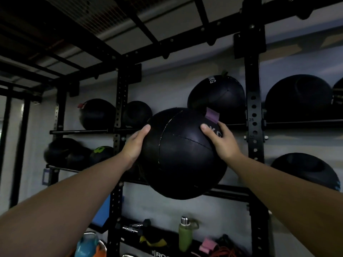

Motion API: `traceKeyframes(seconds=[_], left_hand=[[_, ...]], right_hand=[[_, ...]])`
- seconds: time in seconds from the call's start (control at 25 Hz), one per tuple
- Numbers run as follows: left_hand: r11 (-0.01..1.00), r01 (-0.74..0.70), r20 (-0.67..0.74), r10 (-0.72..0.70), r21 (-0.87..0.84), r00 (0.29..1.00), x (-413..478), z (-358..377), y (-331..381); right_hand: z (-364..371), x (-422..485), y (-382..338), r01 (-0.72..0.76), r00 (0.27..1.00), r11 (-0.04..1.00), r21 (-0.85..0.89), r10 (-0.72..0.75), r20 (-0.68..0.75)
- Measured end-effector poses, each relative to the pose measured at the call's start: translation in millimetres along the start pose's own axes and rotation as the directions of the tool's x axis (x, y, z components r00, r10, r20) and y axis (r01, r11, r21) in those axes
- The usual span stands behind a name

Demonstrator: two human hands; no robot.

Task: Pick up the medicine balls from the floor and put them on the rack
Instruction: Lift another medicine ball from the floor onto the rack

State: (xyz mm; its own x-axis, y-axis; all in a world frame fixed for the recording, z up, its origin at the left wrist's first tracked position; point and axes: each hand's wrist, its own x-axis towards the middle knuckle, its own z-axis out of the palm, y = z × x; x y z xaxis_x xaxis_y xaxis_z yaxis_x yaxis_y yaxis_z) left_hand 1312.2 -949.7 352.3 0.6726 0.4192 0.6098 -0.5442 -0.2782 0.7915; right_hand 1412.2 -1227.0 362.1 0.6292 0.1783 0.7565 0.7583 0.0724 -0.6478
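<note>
Now both hands, left hand (136,143) and right hand (221,140), clasp the medicine ball (182,154) with spread fingers, lifting toward the rack (253,112); next it needs seating on the upper rail.

Black rack (254,115) shelves carry several dark, seemingly deflated balls (217,97).

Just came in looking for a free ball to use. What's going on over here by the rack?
A person is lifting a large black medicine ball up to the black rack, left hand and right hand pressed on either side of it. The ball is in the air at the level of the upper shelf bar, not yet resting on it. Other black balls already sit on the shelves, one just behind the held ball. A green bottle stands lower down.
</note>
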Motion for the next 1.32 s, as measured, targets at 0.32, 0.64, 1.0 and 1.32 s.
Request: traceKeyframes(seconds=[0.32,0.64,1.0,1.32], left_hand=[[0.989,-0.142,0.087,0.145,-0.040,0.986,144,-85,11],[0.933,-0.347,0.167,0.359,-0.096,0.918,304,-89,42],[0.933,-0.360,-0.127,0.359,0.018,0.925,447,-78,-70],[0.689,-0.628,-0.190,0.714,0.361,0.674,465,-65,-150]], right_hand=[[105,107,-12,0.124,0.985,0.991,-0.041,-0.128,-0.113],[141,258,-14,0.381,0.893,0.920,-0.091,-0.391,-0.221],[193,429,107,0.475,0.852,0.819,-0.322,-0.519,-0.063],[222,523,140,0.398,0.857,0.693,-0.601,-0.514,-0.026]])
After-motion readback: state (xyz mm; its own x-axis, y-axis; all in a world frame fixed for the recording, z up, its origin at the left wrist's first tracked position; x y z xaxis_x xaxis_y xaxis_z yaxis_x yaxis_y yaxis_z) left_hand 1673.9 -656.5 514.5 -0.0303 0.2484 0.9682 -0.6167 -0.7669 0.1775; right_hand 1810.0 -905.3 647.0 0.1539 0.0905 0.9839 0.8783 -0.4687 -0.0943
